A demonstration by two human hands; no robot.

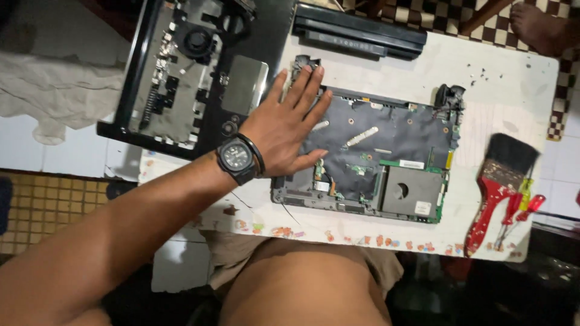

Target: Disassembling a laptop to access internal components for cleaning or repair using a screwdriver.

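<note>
White table, speckled and stained, over tiled floor; checkered cloth at the far edge. Left hand laid flat on the left end of an opened laptop base, fingers spread wide, palm down, closed on nothing. Black watch on that wrist. Right hand out of sight. Laptop base near the table's middle, long axis running left to right, black sheet over most of it, grey fan block at its near right corner. Second stripped laptop shell up left, overhanging the table's edge. Long black battery along the far side. Red-handled brush and red screwdrivers at right, bristles pointing away.
</note>
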